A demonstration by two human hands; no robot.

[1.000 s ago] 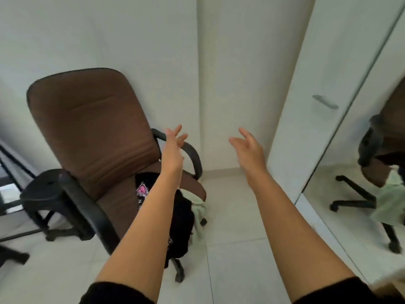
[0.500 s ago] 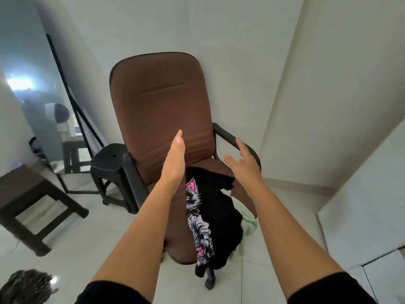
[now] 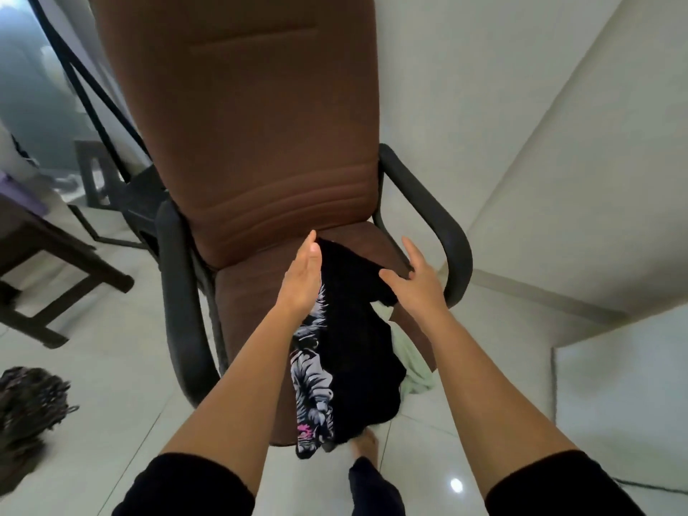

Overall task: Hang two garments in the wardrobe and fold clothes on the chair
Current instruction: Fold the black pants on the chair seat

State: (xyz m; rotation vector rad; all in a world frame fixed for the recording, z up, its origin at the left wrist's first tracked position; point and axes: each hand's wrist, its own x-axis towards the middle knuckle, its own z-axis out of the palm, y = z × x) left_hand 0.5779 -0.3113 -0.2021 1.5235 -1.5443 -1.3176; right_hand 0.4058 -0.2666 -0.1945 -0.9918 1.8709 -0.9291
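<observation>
Hands are reaching over the seat of a brown fabric office chair with black plastic armrests [image 3: 260, 143], both with fingers straight and holding nothing. The left hand [image 3: 303, 281] is hovering edge-on at the upper left edge of a black printed T-shirt with a grey and pink graphic [image 3: 353, 351], which is lying crumpled along the chair's seat and hanging over its front edge. The right hand [image 3: 415, 283] is spreading its fingers above the shirt's upper right corner, near the chair's right armrest; whether either hand is touching the cloth cannot be told. A pale green cloth garment [image 3: 413, 366] is lying partly under the black shirt on the right side of the chair's seat, spilling off the edge. A dark wooden stool [image 3: 56, 262] is standing on the white tiled floor [image 3: 111, 396] well to the left of the chair, and a dark mottled bundle [image 3: 26, 407] is lying on the floor left of the chair's front.
</observation>
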